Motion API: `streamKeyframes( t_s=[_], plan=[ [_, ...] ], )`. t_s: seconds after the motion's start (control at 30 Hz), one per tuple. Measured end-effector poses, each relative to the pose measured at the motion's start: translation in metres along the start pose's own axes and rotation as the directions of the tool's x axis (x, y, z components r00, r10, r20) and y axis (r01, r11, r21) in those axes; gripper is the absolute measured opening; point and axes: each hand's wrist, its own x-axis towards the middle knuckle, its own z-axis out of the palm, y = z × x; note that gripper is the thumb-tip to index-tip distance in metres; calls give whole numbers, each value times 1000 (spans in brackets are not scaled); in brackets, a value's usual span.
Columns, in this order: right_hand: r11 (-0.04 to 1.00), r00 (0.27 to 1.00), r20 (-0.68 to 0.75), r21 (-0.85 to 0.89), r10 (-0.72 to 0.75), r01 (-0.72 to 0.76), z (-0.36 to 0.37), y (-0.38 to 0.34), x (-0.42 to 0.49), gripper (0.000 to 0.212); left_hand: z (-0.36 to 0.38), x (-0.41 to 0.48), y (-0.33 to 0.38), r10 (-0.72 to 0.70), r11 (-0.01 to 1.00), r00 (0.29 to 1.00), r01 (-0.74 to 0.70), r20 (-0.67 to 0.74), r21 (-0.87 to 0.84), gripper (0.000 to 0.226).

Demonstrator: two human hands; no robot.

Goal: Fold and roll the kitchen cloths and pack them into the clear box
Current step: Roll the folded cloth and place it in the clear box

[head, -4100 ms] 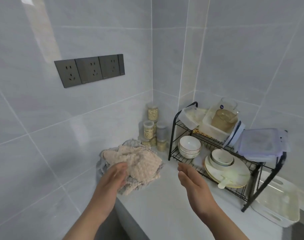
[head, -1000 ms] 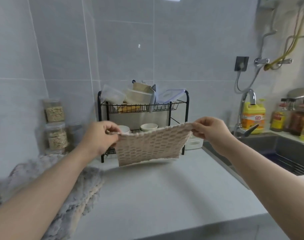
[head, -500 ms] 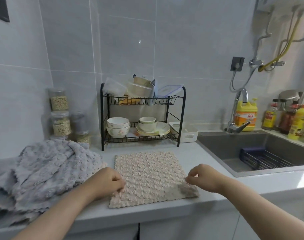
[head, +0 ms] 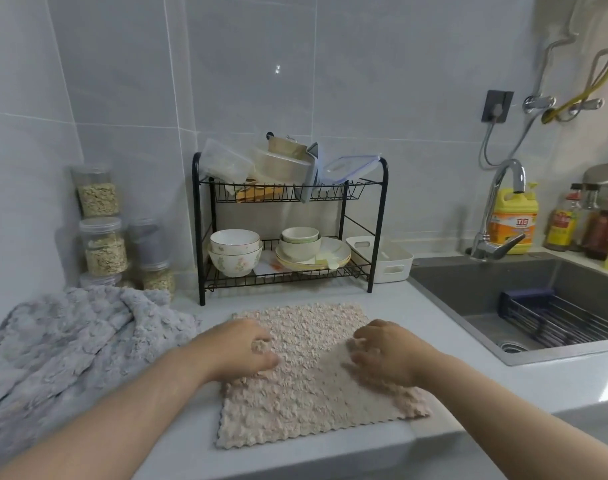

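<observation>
A beige textured kitchen cloth (head: 306, 393) lies spread flat on the grey counter (head: 468, 368), its scalloped near edge close to the counter's front. My left hand (head: 240, 348) rests on the cloth's left middle and my right hand (head: 382, 355) on its right middle, fingers down on the fabric and slightly blurred. Neither hand holds anything. A heap of grey cloths (head: 70, 341) sits crumpled at the left. Clear plastic boxes (head: 226, 164) and a clear lid (head: 351, 166) are stacked on the top shelf of the black dish rack (head: 378, 230).
Bowls and plates fill the rack's lower shelf, with a white basket (head: 389, 261) beside it. Jars of grain (head: 101, 244) stand in the left corner. A sink (head: 486, 292) with a tap, a yellow detergent bottle (head: 513, 220) and sauce bottles lie to the right.
The cloth was held up by its top corners, then laid flat on the counter. Both hands have since moved from its side edges inward onto its middle.
</observation>
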Motion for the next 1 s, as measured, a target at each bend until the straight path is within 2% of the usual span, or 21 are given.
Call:
streamKeyframes(
  t_s=[0.07, 0.2, 0.4, 0.47, 0.63, 0.8, 0.83, 0.9, 1.0],
  plan=[
    [999, 999, -27, 13, 38, -37, -5, 3, 22, 50, -11, 24, -9, -86, 996, 995, 86, -54, -8, 54],
    [994, 993, -36, 0, 110, -110, -2, 16, 73, 39, -14, 71, -31, -184, 982, 981, 186, -60, 34, 26],
    [980, 980, -25, -10, 196, -197, 10, 33, 128, 48, 5, 108, -57, -245, 964, 968, 249, -55, 90, 25],
    [979, 979, -3, -34, 202, -202, 14, 38, 138, 44, 7, 112, -59, -248, 964, 965, 255, -90, 80, 23],
    [980, 979, -41, 27, 200, -199, 12, 34, 142, 30, 4, 110, -59, -301, 954, 933, 293, -195, -69, 21],
    [956, 955, -188, 226, 228, -184, -3, 23, 118, 21, -6, 95, -51, -343, 917, 901, 260, -267, -301, 8],
    [946, 945, -225, 273, 239, -174, -8, 22, 111, 20, -10, 90, -49, -347, 903, 897, 240, -275, -356, 5],
    [926, 922, -292, 348, 255, -146, -19, 20, 98, 20, -16, 81, -44, -371, 857, 887, 213, -276, -469, 12],
    [886, 909, -313, 451, 274, -112, -34, 14, 75, 18, -27, 59, -31, -427, 758, 869, 194, -249, -622, 18]
  ],
)
